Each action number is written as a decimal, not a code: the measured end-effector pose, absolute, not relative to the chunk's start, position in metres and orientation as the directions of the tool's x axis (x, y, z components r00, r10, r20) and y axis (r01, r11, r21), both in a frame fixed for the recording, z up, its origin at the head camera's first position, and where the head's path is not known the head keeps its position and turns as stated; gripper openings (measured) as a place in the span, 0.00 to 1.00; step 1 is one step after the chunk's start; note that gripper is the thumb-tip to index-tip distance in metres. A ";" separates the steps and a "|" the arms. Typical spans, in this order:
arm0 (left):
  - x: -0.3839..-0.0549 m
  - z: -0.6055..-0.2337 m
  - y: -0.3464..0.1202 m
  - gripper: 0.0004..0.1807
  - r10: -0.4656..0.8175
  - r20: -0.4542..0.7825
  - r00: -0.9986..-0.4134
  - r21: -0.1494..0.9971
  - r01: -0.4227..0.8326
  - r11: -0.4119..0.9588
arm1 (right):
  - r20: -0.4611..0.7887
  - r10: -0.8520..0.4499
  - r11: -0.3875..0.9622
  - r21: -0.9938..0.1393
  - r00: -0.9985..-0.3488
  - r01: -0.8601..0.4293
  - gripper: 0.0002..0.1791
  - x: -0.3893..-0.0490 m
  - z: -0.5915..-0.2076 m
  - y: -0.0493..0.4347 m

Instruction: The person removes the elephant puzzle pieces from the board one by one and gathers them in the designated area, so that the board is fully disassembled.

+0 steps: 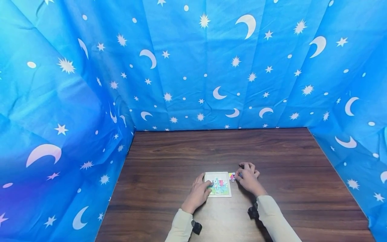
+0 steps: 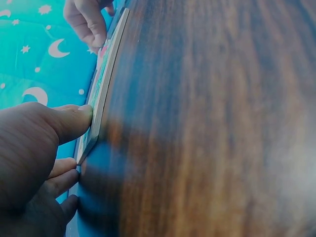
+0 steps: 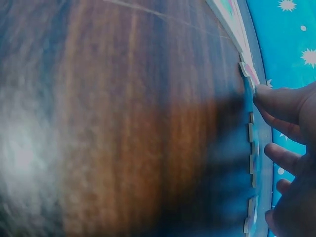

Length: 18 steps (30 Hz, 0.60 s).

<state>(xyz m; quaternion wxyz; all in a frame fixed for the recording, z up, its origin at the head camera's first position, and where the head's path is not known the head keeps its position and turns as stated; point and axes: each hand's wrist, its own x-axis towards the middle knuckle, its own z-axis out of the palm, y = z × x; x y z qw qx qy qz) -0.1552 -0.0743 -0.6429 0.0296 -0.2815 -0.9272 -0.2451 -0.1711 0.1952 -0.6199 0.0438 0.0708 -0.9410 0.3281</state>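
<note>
A shallow square puzzle tray (image 1: 216,196) with a pale rim lies on the table, partly filled with colourful jigsaw pieces (image 1: 220,188). My left hand (image 1: 198,193) holds its left side: the thumb (image 2: 74,121) is on top and the other fingers lie along the edge. Just off the tray's right edge is a pink and yellow puzzle piece (image 1: 231,176). My right hand (image 1: 248,178) pinches that piece between thumb and index finger, the remaining fingers spread. More loose puzzle pieces (image 3: 253,163) lie below those fingers in the right wrist view; the hand hides them in the head view.
A dark brown wooden table (image 1: 169,151) extends around the tray. Blue cloth with white moons and stars (image 1: 193,67) hangs at the back and on both sides. Black wrist straps (image 1: 196,227) are on both arms.
</note>
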 end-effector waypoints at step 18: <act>-0.155 -0.639 -0.064 0.12 0.447 0.157 -0.880 0.451 0.467 0.761 | 0.248 -0.237 0.735 -0.587 -0.939 -0.340 0.08 -0.166 -0.619 0.180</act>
